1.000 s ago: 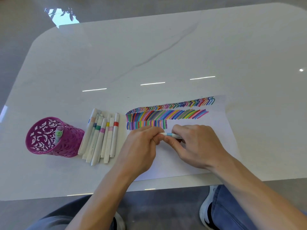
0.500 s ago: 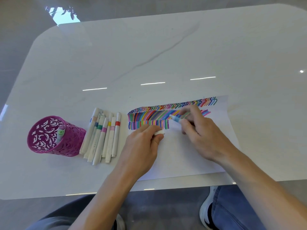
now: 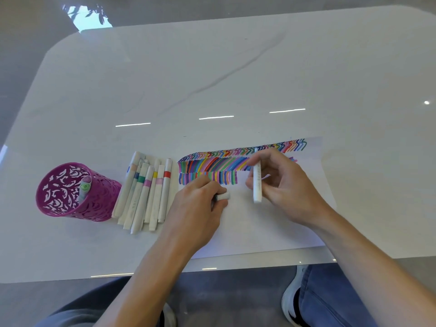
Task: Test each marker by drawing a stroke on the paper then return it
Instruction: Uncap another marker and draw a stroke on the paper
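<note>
While my left hand [image 3: 198,208] pinches a white cap [image 3: 223,196] over the paper [image 3: 259,230], my right hand [image 3: 290,190] clamps its fingers round the marker [image 3: 257,182] just beyond, beside the coloured strokes [image 3: 212,166]; loose markers [image 3: 146,192] lie left of them.

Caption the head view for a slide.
Right hand holds a marker over striped paper; left hand pinches a cap; spare markers beside a purple cup.

A cap [image 3: 223,196] is pinched by the curled left hand [image 3: 198,208]; a marker [image 3: 257,192] is gripped by the right hand [image 3: 290,187].
</note>
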